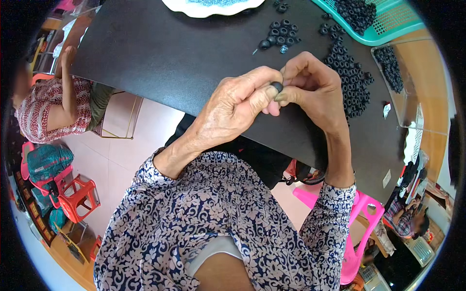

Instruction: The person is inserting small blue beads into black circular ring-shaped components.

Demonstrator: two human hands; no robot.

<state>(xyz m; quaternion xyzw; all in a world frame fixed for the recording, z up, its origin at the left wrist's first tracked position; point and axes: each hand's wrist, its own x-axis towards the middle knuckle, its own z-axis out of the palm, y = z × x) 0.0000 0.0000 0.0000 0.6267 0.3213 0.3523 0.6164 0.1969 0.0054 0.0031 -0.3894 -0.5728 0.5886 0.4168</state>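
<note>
A small black round piece is pinched between my hands above the dark table. My left hand has its thumb and index finger closed on it. From the other side, the thumb and fingertips of my right hand close around the same piece, and fingers partly cover it. Just beyond my hands lies a loose group of black ring-shaped pieces, with a small silvery-blue round part at its near side. Right of my right hand spreads a large patch of similar black rings.
A white scalloped plate with tiny light-blue bits stands at the far edge. At far right are a green basket and a clear tray, both holding black pieces. Another person sits at left. A pink stool is beside me.
</note>
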